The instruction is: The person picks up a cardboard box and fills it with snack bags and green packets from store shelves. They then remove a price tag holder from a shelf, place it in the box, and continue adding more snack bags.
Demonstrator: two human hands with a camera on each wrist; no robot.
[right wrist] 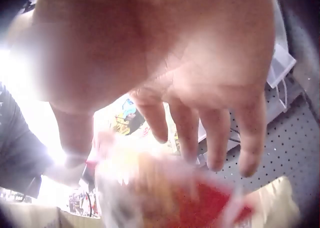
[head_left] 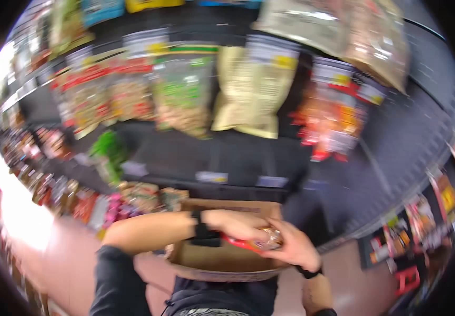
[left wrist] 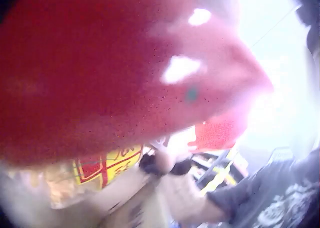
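Observation:
My left hand holds a red and clear plastic packet over a cardboard box. Glossy red from that packet fills most of the left wrist view and hides the left fingers there. At the packet's other end is my right hand, thumb on the near side and fingers on the far side. In the right wrist view the right hand has its fingers nearly straight and spread, with the packet just beyond the fingertips.
Bagged goods hang ahead with price tags, among them a cream bag, a green-printed bag and red packets. A dark shelf runs behind the box. Low at the right are more packaged goods and a red stool-like item.

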